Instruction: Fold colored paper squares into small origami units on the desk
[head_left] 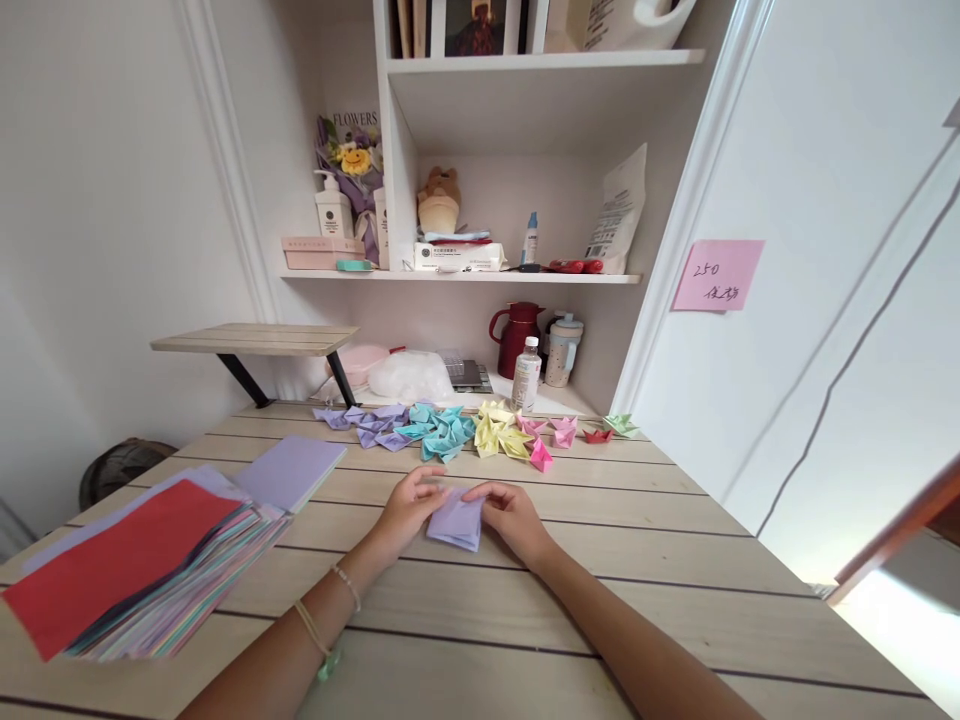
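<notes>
A small folded sheet of lilac paper [454, 524] is held just over the slatted table, between my two hands. My left hand [411, 505] pinches its upper left edge, thumb on the near face and index finger stretched past it. On the other side, my right hand [511, 515] grips the upper right edge, its fingers curled behind the paper. Beyond the hands lie folded paper boats: lilac ones [381, 427], turquoise ones [442, 432], yellow ones [499, 434], pink ones [564, 432], a red one [598, 437] and a green one [622, 426].
Left on the table [465, 640] are a fanned stack of coloured paper with a red sheet [135, 555] on top and a lilac pad [291, 474]. Behind stand a small raised wooden shelf [255, 339], a bottle [526, 376], a red jug [516, 340] and a tumbler [563, 350].
</notes>
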